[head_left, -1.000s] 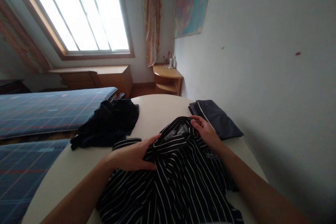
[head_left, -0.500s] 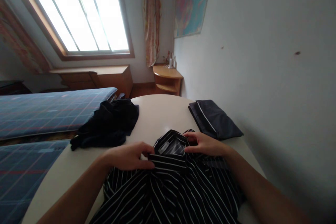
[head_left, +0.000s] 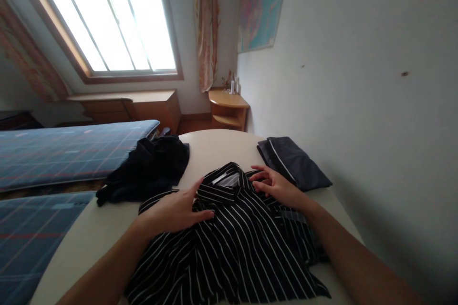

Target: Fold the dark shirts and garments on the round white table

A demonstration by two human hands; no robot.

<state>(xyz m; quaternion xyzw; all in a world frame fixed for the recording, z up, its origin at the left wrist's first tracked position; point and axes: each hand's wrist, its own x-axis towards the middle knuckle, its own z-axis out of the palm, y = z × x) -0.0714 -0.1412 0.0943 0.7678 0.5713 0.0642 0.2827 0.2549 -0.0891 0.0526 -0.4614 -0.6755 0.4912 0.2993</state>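
Observation:
A black shirt with white stripes (head_left: 246,243) lies spread on the pale round table (head_left: 218,145), its collar toward the far side and a light label showing inside the neck. My left hand (head_left: 175,212) rests on the shirt left of the collar, thumb and fingers apart. Just right of the collar, my right hand (head_left: 279,188) is over the shoulder area with its fingers spread. Neither hand grips the cloth.
Folded dark grey cloth (head_left: 296,162) lies at the table's right edge, beside the wall. A crumpled black garment (head_left: 153,167) lies at the left edge, next to blue plaid mattresses (head_left: 71,152). A wooden corner shelf (head_left: 229,98) stands beyond the table.
Both hands have let go of the collar and opened. The collar has moved a little away from me and lies flatter, and more of the shirt front is spread out.

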